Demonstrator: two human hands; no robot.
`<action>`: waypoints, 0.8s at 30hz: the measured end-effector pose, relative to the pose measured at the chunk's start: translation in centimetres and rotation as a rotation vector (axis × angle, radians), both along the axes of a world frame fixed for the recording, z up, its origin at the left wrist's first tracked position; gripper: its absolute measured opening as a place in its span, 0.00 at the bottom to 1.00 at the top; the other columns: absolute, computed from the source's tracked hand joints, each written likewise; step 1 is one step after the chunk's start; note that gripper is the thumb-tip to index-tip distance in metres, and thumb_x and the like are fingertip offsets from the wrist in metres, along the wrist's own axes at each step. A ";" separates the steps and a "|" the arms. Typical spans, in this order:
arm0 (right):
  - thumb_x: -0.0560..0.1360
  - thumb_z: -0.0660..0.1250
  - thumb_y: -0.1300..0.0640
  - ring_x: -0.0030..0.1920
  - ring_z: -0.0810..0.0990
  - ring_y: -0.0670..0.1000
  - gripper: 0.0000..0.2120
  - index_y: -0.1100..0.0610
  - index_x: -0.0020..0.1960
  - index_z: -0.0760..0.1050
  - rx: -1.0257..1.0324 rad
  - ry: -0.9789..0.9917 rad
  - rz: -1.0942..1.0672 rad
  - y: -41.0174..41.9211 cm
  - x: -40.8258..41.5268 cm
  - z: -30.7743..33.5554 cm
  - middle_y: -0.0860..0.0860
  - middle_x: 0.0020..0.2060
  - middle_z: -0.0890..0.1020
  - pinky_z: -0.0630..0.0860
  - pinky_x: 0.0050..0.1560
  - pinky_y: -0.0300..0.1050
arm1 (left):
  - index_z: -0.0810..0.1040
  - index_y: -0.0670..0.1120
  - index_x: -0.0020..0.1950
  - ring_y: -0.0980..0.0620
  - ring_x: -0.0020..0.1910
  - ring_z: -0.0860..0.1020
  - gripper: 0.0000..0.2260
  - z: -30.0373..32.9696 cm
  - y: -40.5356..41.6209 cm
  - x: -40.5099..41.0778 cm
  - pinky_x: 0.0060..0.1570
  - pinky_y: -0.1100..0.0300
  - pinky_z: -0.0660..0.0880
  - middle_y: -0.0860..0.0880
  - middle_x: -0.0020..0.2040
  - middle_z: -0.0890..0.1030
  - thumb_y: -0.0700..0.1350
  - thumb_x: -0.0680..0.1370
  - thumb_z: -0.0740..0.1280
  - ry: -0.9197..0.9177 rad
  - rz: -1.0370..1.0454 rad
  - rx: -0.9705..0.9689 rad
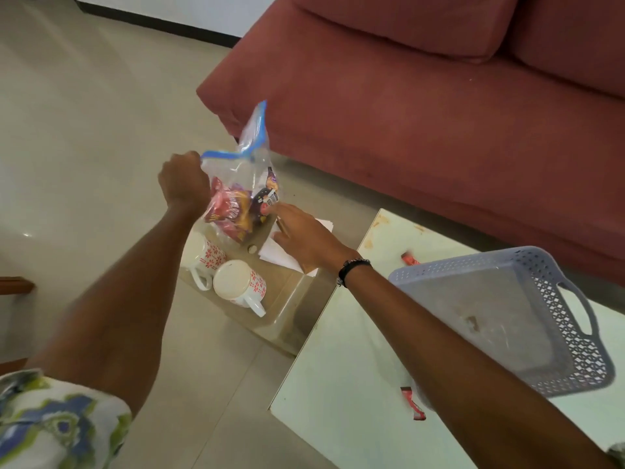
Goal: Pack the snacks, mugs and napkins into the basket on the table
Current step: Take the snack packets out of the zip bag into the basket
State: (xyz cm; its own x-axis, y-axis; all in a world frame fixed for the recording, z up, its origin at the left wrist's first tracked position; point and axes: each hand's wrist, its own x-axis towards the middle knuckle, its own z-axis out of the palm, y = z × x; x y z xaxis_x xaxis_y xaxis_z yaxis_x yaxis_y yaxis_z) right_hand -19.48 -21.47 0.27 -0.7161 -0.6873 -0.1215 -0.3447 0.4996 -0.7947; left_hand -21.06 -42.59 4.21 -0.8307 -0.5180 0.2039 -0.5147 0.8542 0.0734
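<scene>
My left hand point(184, 181) grips the blue zip edge of a clear plastic bag of snacks point(241, 198) and holds it up above a low glass side table point(287, 299). My right hand point(297, 235) reaches toward the bag's lower right side, fingers spread, fingertips touching it. Two white mugs with red flower prints point(206, 258) point(241, 287) lie on the glass table below the bag. White napkins point(280, 253) lie under my right hand. A grey perforated basket point(571, 319) stands on the white table at the right, nothing visible inside.
A red sofa point(439, 96) fills the back right. The white table point(338, 384) carries red snack wrappers point(414, 404) point(409, 258) near the basket. Tiled floor lies to the left. A wooden furniture edge point(15, 286) shows at the far left.
</scene>
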 end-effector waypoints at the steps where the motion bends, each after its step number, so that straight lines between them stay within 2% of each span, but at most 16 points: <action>1: 0.78 0.60 0.59 0.65 0.71 0.55 0.20 0.55 0.69 0.65 -0.018 -0.014 -0.012 0.0 -0.2 0.9 0.53 0.68 0.70 0.69 0.62 0.49 | 0.77 0.36 0.56 0.30 0.52 0.77 0.13 1.4 0.0 -0.7 0.53 0.43 0.74 0.31 0.51 0.79 0.34 0.76 0.58 0.041 0.019 0.004; 3: 0.79 0.59 0.59 0.63 0.72 0.54 0.19 0.56 0.69 0.65 -0.046 -0.025 -0.036 0.3 -0.5 2.6 0.54 0.68 0.71 0.69 0.58 0.45 | 0.77 0.37 0.56 0.31 0.53 0.77 0.12 3.6 0.4 -2.2 0.53 0.44 0.74 0.32 0.52 0.79 0.36 0.77 0.58 0.101 0.020 0.015; 7: 0.81 0.55 0.53 0.68 0.68 0.52 0.20 0.57 0.72 0.64 -0.068 0.045 -0.098 0.7 -1.4 7.0 0.54 0.70 0.69 0.65 0.66 0.47 | 0.79 0.39 0.55 0.33 0.52 0.78 0.13 10.0 3.8 -4.3 0.52 0.45 0.74 0.34 0.52 0.81 0.40 0.78 0.58 0.236 -0.089 0.058; 9: 0.81 0.50 0.47 0.58 0.74 0.51 0.20 0.57 0.65 0.70 -0.157 0.047 -0.168 0.8 -1.9 9.5 0.54 0.62 0.76 0.69 0.59 0.47 | 0.81 0.39 0.53 0.34 0.49 0.79 0.13 13.3 6.1 -4.7 0.48 0.47 0.74 0.35 0.49 0.82 0.41 0.77 0.58 0.298 -0.156 0.089; 11: 0.82 0.50 0.49 0.47 0.72 0.48 0.16 0.57 0.54 0.73 -0.277 0.024 -0.275 1.8 -2.0 12.9 0.52 0.49 0.77 0.68 0.50 0.43 | 0.82 0.39 0.50 0.36 0.45 0.79 0.13 16.2 8.4 -4.3 0.42 0.49 0.74 0.35 0.45 0.82 0.43 0.76 0.59 0.332 -0.224 0.119; 13: 0.82 0.52 0.51 0.41 0.73 0.51 0.20 0.65 0.52 0.74 -0.427 0.010 -0.417 3.4 -1.8 16.6 0.55 0.42 0.77 0.69 0.45 0.45 | 0.82 0.39 0.44 0.38 0.39 0.78 0.12 19.1 11.0 -3.3 0.37 0.53 0.69 0.36 0.39 0.81 0.44 0.74 0.62 0.355 -0.289 0.148; 15: 0.81 0.54 0.47 0.42 0.79 0.57 0.23 0.68 0.50 0.74 -0.606 -0.087 -0.579 5.1 -1.3 20.1 0.62 0.42 0.79 0.75 0.49 0.52 | 0.81 0.39 0.39 0.43 0.33 0.73 0.10 21.6 14.2 -1.7 0.34 0.56 0.65 0.38 0.33 0.77 0.43 0.73 0.64 0.379 -0.348 0.175; 17: 0.78 0.58 0.42 0.41 0.81 0.55 0.24 0.63 0.45 0.77 -0.748 -0.259 -0.717 7.5 -0.8 22.7 0.60 0.41 0.81 0.78 0.49 0.51 | 0.79 0.39 0.35 0.43 0.31 0.71 0.09 23.1 18.0 0.3 0.32 0.57 0.62 0.39 0.30 0.76 0.42 0.72 0.65 0.393 -0.409 0.200; 19: 0.75 0.62 0.38 0.41 0.84 0.51 0.24 0.58 0.39 0.81 -0.757 -0.365 -0.801 10.6 0.3 24.4 0.56 0.40 0.84 0.81 0.48 0.48 | 0.80 0.41 0.36 0.40 0.33 0.77 0.10 23.4 21.6 2.4 0.32 0.56 0.65 0.41 0.32 0.80 0.44 0.73 0.64 0.356 -0.483 0.223; 20: 0.73 0.64 0.36 0.42 0.85 0.52 0.26 0.60 0.39 0.82 -0.700 -0.361 -0.829 12.3 0.9 25.0 0.56 0.39 0.85 0.81 0.47 0.48 | 0.81 0.42 0.39 0.38 0.35 0.79 0.11 23.3 23.4 3.4 0.33 0.54 0.69 0.41 0.35 0.82 0.46 0.73 0.62 0.326 -0.522 0.226; 22: 0.72 0.69 0.43 0.40 0.85 0.54 0.25 0.67 0.39 0.81 -0.630 -0.361 -0.900 15.8 2.3 25.7 0.59 0.36 0.85 0.83 0.42 0.46 | 0.82 0.44 0.45 0.36 0.39 0.80 0.12 22.6 26.9 5.4 0.37 0.52 0.73 0.41 0.39 0.84 0.46 0.73 0.60 0.259 -0.583 0.253; 24: 0.71 0.71 0.56 0.38 0.83 0.55 0.17 0.71 0.38 0.78 -0.559 -0.407 -0.978 19.3 3.8 25.3 0.60 0.33 0.81 0.82 0.37 0.40 | 0.83 0.45 0.47 0.36 0.41 0.80 0.11 22.0 30.2 7.6 0.38 0.53 0.73 0.41 0.41 0.84 0.44 0.74 0.61 0.171 -0.601 0.295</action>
